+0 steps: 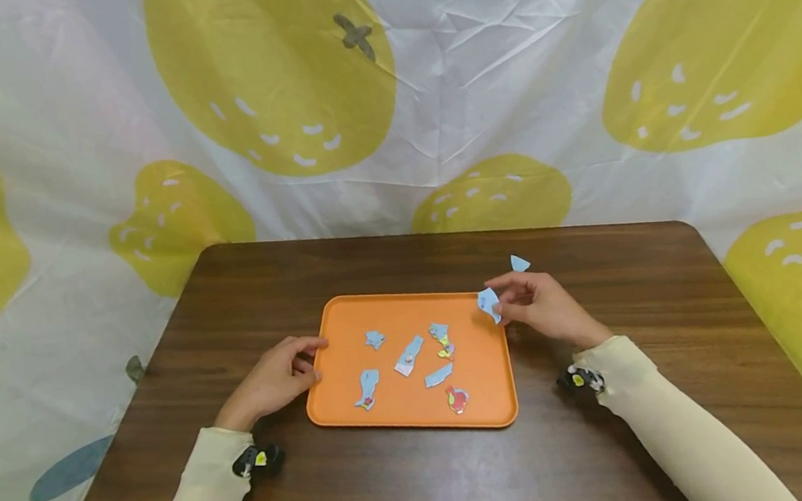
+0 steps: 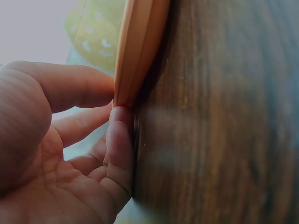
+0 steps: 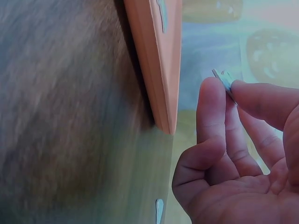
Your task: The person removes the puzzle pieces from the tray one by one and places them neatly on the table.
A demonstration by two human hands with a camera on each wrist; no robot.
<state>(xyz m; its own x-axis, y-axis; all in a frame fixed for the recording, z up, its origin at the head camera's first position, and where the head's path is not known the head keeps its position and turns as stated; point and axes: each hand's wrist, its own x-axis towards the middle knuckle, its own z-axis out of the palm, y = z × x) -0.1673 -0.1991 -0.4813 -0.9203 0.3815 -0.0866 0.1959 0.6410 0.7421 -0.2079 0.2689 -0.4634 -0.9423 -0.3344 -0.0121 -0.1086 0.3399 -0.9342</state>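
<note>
My left hand (image 1: 279, 379) rests its thumb and fingertips against the left edge of an orange tray (image 1: 399, 305), with the fingers loosely bent and spread along the rim. Above the tray's upper right corner, my right hand (image 1: 542, 306) pinches a light blue puzzle piece (image 1: 488, 305) between thumb and fingers. In the right wrist view that puzzle piece (image 3: 224, 81) appears nearly edge-on. Several irregular pieces lie apart on the tray, among them a blue one with a red print (image 1: 367, 389), a long blue one (image 1: 409, 356) and a red one (image 1: 457, 399).
Another light blue piece (image 1: 519, 263) lies on the brown wooden table (image 1: 611, 280) beyond my right hand, off the tray. A white cloth with yellow fruit prints (image 1: 271, 79) hangs behind the table's far edge.
</note>
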